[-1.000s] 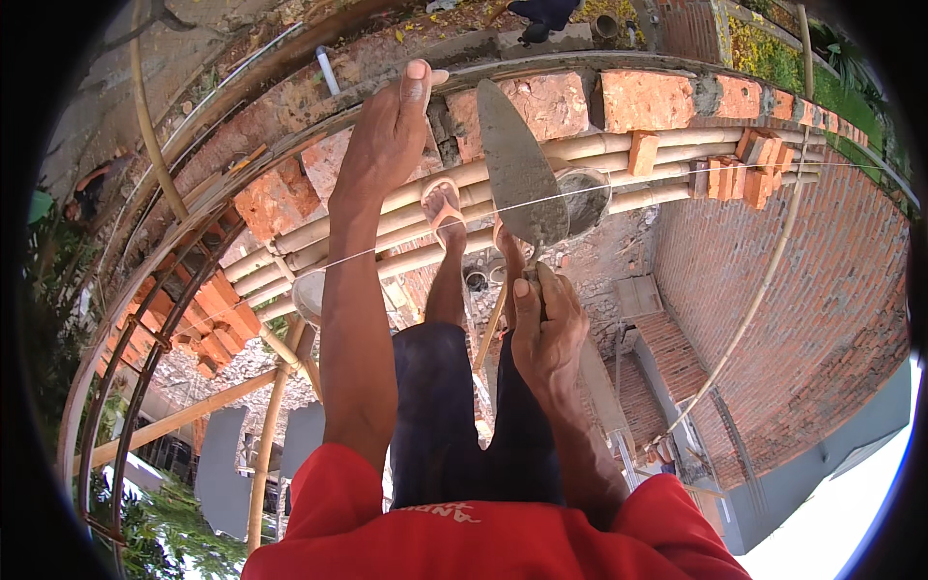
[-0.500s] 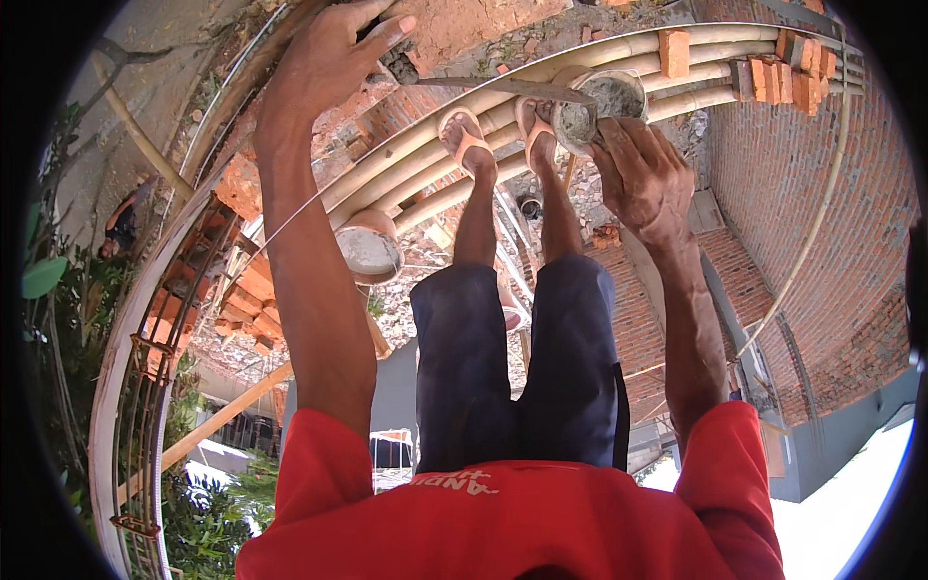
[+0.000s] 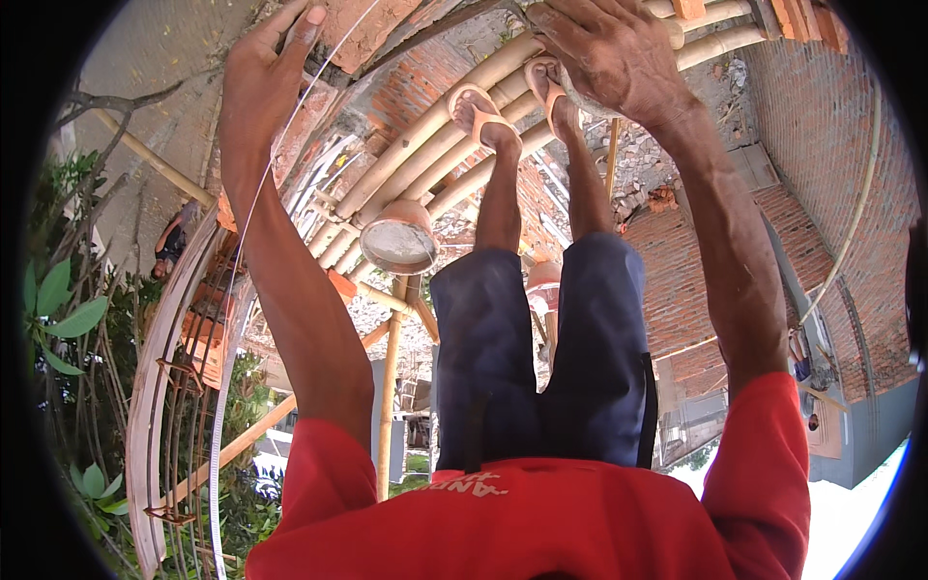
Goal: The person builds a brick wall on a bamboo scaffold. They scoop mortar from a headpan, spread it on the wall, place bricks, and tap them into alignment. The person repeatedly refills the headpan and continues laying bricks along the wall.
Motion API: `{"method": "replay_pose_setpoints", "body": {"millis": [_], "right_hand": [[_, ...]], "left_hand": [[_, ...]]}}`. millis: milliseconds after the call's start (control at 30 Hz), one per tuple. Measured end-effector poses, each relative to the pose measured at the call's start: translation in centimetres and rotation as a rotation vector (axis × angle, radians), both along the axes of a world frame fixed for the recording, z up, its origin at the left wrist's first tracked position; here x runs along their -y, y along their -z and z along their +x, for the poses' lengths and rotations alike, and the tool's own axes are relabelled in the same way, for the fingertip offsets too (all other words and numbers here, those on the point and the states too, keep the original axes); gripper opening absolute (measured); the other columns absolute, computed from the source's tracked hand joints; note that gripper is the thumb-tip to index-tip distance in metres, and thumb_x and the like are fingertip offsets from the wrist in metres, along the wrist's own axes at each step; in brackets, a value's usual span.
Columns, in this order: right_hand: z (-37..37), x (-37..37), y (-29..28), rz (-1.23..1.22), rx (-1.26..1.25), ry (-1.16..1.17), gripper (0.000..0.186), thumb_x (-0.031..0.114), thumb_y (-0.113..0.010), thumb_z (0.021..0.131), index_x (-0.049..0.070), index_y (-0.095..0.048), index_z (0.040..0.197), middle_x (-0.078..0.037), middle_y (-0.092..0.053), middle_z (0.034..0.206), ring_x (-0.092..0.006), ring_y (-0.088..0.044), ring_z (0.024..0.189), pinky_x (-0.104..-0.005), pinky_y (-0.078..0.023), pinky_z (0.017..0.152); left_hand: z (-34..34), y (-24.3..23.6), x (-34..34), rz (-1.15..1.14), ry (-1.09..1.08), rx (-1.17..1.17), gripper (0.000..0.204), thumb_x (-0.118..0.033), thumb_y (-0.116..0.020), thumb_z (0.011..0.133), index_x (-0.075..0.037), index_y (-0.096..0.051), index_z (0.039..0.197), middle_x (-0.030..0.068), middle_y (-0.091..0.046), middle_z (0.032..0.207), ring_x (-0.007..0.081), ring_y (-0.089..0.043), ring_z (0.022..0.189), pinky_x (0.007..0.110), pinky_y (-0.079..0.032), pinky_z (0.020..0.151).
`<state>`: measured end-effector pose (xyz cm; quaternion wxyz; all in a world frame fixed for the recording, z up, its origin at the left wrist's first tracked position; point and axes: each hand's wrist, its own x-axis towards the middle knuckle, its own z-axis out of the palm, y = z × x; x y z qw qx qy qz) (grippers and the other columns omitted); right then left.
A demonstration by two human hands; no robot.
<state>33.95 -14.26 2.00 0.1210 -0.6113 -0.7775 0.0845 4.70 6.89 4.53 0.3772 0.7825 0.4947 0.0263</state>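
My left hand [image 3: 263,72] is at the upper left, thumb and forefinger apart, beside the reddish brick surface [image 3: 362,29] at the top edge. No object shows in it. A thin white string [image 3: 319,82] passes close to its thumb and crosses my forearm. My right hand [image 3: 619,63] is at the top, right of centre, its fingers bent and pointing left. Whatever those fingers close on is hidden beneath the hand. Below it, my sandalled feet [image 3: 474,111] stand on bamboo poles [image 3: 411,164]. A round tub with grey mortar [image 3: 398,239] sits left of my legs.
Loose orange bricks [image 3: 807,19] lie at the upper right. A long brick wall [image 3: 822,184] runs down the right side. Tied steel bars [image 3: 188,425] and a curved plank [image 3: 145,454] stand at left, near green leaves [image 3: 72,314]. Another bucket [image 3: 544,285] shows far below, between my legs.
My right hand has moved up and now covers the mortar containers near my feet. The flat pointed blade beside it no longer shows. My left hand has shifted left and slightly up.
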Motion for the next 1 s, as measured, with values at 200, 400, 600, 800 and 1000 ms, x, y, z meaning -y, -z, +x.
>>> {"method": "replay_pose_setpoints", "body": {"millis": [200, 400, 600, 800, 1000], "right_hand": [[8.2, -1.2, -2.9, 0.074, 0.036, 0.025, 0.028, 0.021, -0.075, 0.084, 0.008, -0.072, 0.108, -0.008, -0.069, 0.103, -0.0297, -0.068, 0.093, -0.0427, -0.054, 0.081], [14.4, -1.3, -4.1, 0.03, 0.017, 0.093, 0.021, 0.017, -0.073, 0.089, 0.006, -0.071, 0.107, -0.01, -0.069, 0.102, -0.032, -0.067, 0.094, -0.0442, -0.054, 0.084], [20.0, 0.0, -4.1, 0.111, 0.046, 0.119, 0.022, 0.018, -0.072, 0.091, 0.005, -0.072, 0.109, -0.013, -0.069, 0.104, -0.0335, -0.067, 0.096, -0.0448, -0.054, 0.086], [21.2, 5.5, -3.4, 0.043, -0.05, 0.435, 0.026, 0.022, -0.072, 0.093, 0.006, -0.072, 0.114, -0.011, -0.071, 0.104, -0.0316, -0.069, 0.096, -0.0437, -0.055, 0.083], [11.1, 11.6, 0.1, -0.05, -0.508, 0.884, 0.029, 0.033, -0.064, 0.103, 0.005, -0.071, 0.109, -0.015, -0.071, 0.087, -0.0374, -0.071, 0.077, -0.0475, -0.055, 0.071]], "left_hand": [[0.4, 0.2, 0.2, 0.057, -0.059, -0.057, 0.066, -0.057, -0.07, 0.097, -0.008, -0.068, 0.14, 0.0085, -0.074, 0.077, 0.0168, -0.074, 0.073, 0.04, -0.056, 0.071], [1.6, -1.5, 0.4, -0.113, -0.238, -0.241, 0.065, -0.057, -0.073, 0.096, -0.013, -0.066, 0.144, 0.0019, -0.065, 0.071, 0.0063, -0.047, 0.051, 0.029, -0.04, 0.05], [2.5, -2.6, 0.8, -0.147, -0.216, -0.338, 0.071, -0.062, -0.063, 0.098, -0.012, -0.061, 0.148, 0.016, -0.066, 0.142, 0.0288, -0.061, 0.131, 0.045, -0.045, 0.112], [4.9, -3.1, 2.6, 0.051, -0.135, -0.091, 0.055, -0.037, -0.064, 0.106, -0.01, -0.056, 0.152, 0.018, -0.057, 0.153, 0.0245, -0.051, 0.144, 0.042, -0.039, 0.118], [14.3, -2.9, 3.8, 0.166, -0.101, 0.147, 0.061, -0.036, -0.071, 0.102, -0.005, -0.055, 0.152, 0.0174, -0.052, 0.158, 0.0279, -0.048, 0.146, 0.043, -0.038, 0.121]]}}
